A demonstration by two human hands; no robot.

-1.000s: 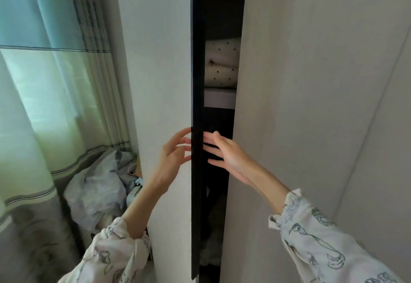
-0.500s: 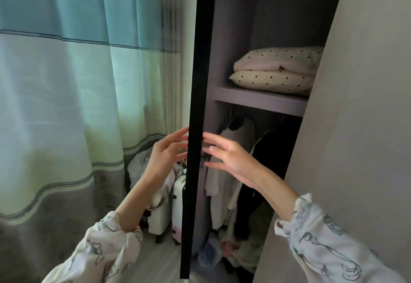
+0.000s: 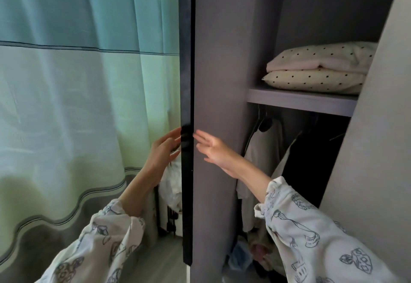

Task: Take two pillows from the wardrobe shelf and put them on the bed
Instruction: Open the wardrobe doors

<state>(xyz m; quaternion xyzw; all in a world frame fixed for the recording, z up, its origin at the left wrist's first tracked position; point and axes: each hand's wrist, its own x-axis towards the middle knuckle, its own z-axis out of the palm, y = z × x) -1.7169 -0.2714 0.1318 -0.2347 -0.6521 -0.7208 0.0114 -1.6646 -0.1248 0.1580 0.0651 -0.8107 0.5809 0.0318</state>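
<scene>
Two cream pillows with black dots lie stacked on the grey wardrobe shelf [image 3: 300, 101] at the right: the upper pillow [image 3: 322, 58] and the lower pillow [image 3: 315, 81]. Their right ends are hidden by the closed right door. The left wardrobe door [image 3: 187, 82] stands swung wide, its dark edge facing me. My left hand [image 3: 163, 151] is on the outer side of that edge, fingers spread. On the inner side, my right hand [image 3: 214, 149] is held flat with its fingers apart, against or just off the door's face. Neither hand holds anything.
The right wardrobe door [image 3: 375, 149] is closed and covers the right part of the opening. Clothes [image 3: 266, 160] hang under the shelf, with a heap on the wardrobe floor. A teal, green and grey curtain [image 3: 77, 93] fills the left side. A white suitcase [image 3: 171, 191] stands behind the door.
The left door has swung from nearly closed to wide open, with both hands following its edge. The shelf and both pillows have come into full view.
</scene>
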